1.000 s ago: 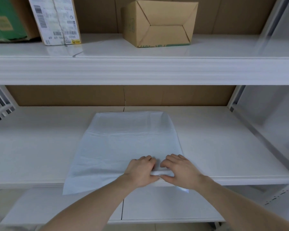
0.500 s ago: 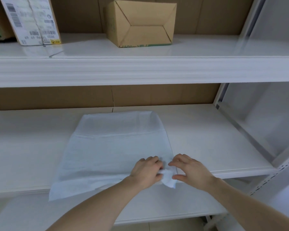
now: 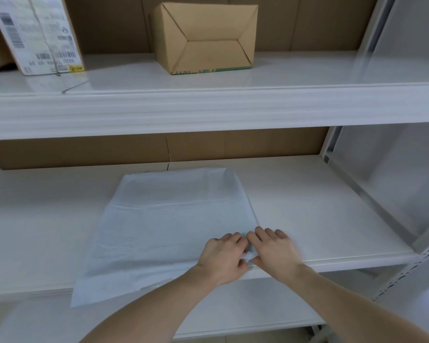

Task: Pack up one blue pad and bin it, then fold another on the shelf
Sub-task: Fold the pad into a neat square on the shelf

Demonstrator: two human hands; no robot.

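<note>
- Blue pad (image 3: 164, 233) lies spread flat on middle shelf (image 3: 307, 219); near-left corner hangs over shelf's front lip, far end has a band already turned over.
- Left hand (image 3: 221, 258) + right hand (image 3: 275, 251) sit side by side at pad's near-right corner. Both have fingers curled, pinching a small bunched bit of pad between them.
- Step in hand, my read: getting hold of the near edge/corner to start a fold. No bin in view, so can't say how the first half of the task stands.
- To do it well: work one layer free, spread the hands apart along the near edge, lift low + carry it away twd the far band, lining side edges up before pressing flat. Thin, limp sheet — will likely sag or crease if held at one point only.
- Edges: overhanging left corner could drag the pad off the lip if pulled toward the body.
- Room: bare shelf surface both sides of pad, more on the right up to the side wall. Upper shelf (image 3: 208, 107) overhangs, so keep the lift low. Cardboard box (image 3: 206, 38) + labelled carton (image 3: 35, 33) sit up there, well apart from the work.
</note>
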